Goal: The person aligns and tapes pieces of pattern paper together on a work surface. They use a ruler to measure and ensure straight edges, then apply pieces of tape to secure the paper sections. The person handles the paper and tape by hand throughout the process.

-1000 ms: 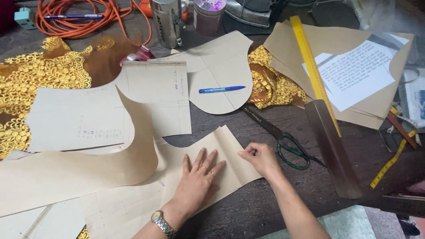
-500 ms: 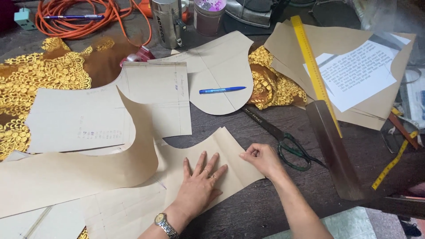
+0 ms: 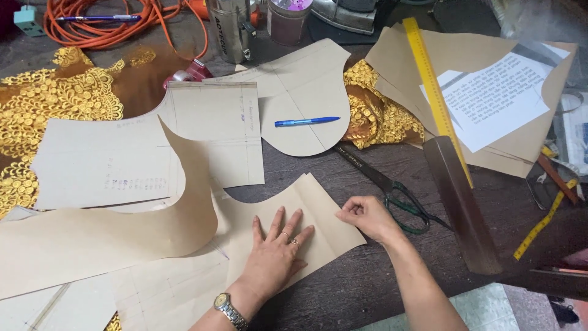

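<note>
Left hand (image 3: 278, 248) is lying flat, fingers spread, pressing the tan paper pattern piece (image 3: 306, 205) near the surface's front edge. Right hand (image 3: 364, 216) is pinching that piece's right edge, grip closed on it. Black scissors (image 3: 392, 190) are lying just beside, blue pen (image 3: 306, 121) farther back.
</note>
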